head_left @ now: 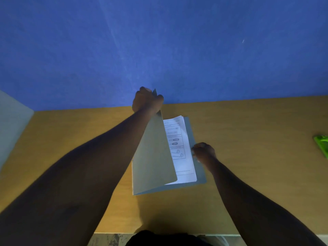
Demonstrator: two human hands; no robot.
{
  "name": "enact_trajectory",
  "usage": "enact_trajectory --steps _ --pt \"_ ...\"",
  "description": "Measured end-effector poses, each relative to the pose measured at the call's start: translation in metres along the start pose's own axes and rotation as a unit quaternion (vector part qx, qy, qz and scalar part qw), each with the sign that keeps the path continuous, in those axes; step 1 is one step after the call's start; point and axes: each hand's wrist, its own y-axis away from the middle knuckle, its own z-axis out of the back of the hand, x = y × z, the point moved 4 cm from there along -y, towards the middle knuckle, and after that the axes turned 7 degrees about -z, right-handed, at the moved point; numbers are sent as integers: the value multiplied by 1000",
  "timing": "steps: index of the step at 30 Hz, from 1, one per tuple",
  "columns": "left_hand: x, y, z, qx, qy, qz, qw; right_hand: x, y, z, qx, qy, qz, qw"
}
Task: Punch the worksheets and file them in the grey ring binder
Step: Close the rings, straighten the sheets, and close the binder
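A grey binder [154, 157] lies on the wooden desk [248, 157] in the middle of the view, its front cover lifted up at a steep angle. My left hand [146, 102] grips the far top corner of that raised cover. Inside lies a stack of white worksheets [179, 148] with printed boxes and drawings. My right hand [203, 151] rests with curled fingers at the right edge of the worksheets, over the binder's back cover. Whether it pinches the paper is unclear. No rings are visible.
A bright green object [322, 144], cut off by the frame, lies at the desk's right edge. A blue wall [159, 41] stands behind the desk and a pale panel [12, 125] borders it on the left. The desk's front edge is near my body.
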Motion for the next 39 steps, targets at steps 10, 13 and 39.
enact_trajectory --steps 10,13,39 --pt "0 29 -47 41 7 -14 999 -6 4 4 78 -145 -39 986" --pt "10 35 -60 56 10 -16 998 -5 7 7 88 -175 -77 978" --pt "121 92 -94 66 -169 87 980 -24 2 -3 -67 167 10 984"
